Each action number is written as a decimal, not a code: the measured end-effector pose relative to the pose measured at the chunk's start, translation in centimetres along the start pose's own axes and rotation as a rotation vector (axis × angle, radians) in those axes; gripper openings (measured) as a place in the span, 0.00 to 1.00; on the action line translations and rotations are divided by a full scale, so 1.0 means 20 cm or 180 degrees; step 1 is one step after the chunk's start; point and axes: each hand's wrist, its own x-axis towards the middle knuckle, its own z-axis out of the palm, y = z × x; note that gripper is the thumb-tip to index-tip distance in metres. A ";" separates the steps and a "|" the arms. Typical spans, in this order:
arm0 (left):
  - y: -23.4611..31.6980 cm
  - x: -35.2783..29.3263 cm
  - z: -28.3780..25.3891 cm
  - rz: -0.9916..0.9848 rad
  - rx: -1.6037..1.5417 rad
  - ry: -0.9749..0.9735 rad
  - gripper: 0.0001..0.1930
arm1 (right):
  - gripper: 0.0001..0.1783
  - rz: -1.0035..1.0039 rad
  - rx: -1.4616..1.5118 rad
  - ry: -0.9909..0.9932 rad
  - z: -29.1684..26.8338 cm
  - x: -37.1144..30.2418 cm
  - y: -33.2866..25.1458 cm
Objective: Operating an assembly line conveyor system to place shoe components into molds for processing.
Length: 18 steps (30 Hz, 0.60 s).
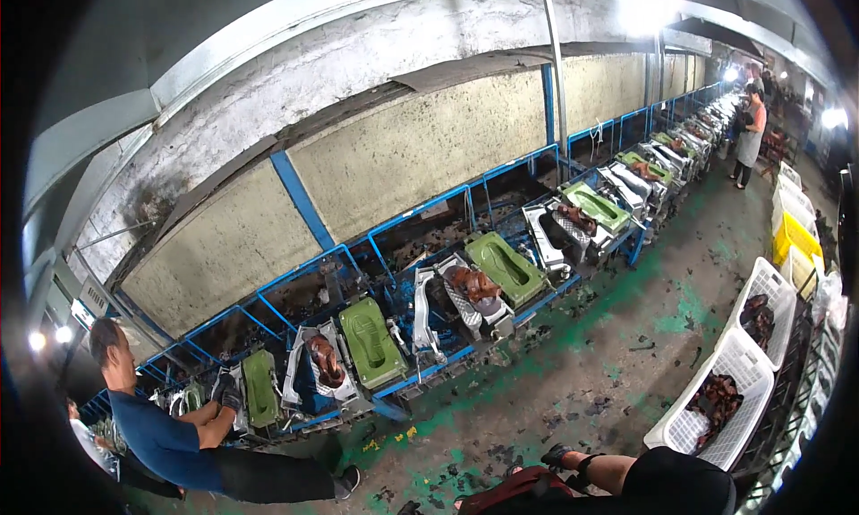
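Neither of my hands shows in the head view. Before me a long line of shoe-sole moulds runs from the lower left to the far right. Green mould plates (371,343) with sole-shaped hollows stand tilted among silver metal mould frames (426,311). On some moulds lie brown, glossy shoe-shaped pieces, such as the brown piece (325,360) near the left and the brown piece (476,283) at the middle. At the lower edge are a bare leg (613,470) in black shorts, a dark sandal (557,456) and dark red cloth (523,491).
At the left a person (170,425) in a dark blue shirt and dark gloves works at the line. Another person (752,137) in a grey apron stands far right. White baskets (756,372) of brown pieces and a yellow crate (795,239) line the right. Dark scraps litter the floor (537,381).
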 end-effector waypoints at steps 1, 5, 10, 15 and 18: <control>0.00 -0.02 0.03 -0.0062 0.0024 0.0053 0.10 | 0.26 0.0502 0.0251 -0.0019 -0.02 -0.01 0.00; -0.09 -0.10 0.11 0.0157 -0.0237 -0.0029 0.11 | 0.26 -0.0081 -0.0137 0.0121 -0.12 -0.02 0.04; -0.21 -0.19 0.25 0.0479 0.0141 0.0118 0.12 | 0.24 0.0736 0.0336 -0.0234 -0.27 -0.07 0.02; -0.13 -0.54 0.53 -0.0276 -0.0149 0.0360 0.13 | 0.22 0.0386 -0.0175 -0.0189 -0.37 -0.06 0.13; -0.41 -0.05 0.33 0.0825 0.0321 -0.0339 0.13 | 0.22 0.0712 0.0205 -0.0013 -0.53 -0.21 0.05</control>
